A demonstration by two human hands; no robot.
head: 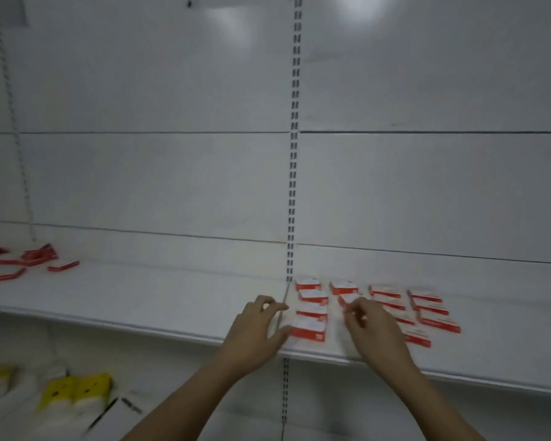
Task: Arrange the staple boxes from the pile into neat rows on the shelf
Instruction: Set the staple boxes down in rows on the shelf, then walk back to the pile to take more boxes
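Red-and-white staple boxes lie flat in several short rows on the white shelf, right of the slotted upright. A loose pile of the same boxes sits at the shelf's far left. My left hand hovers at the left end of the rows, fingers spread, its thumb beside the nearest box. My right hand is over the second column, fingers curled loosely apart, hiding some boxes there. The view is motion-blurred, and I see nothing held in either hand.
A slotted metal upright runs down the white back panel and meets the shelf between the pile and the rows. Below the shelf at lower left stand yellow-and-white packages. The shelf's front edge crosses under my wrists.
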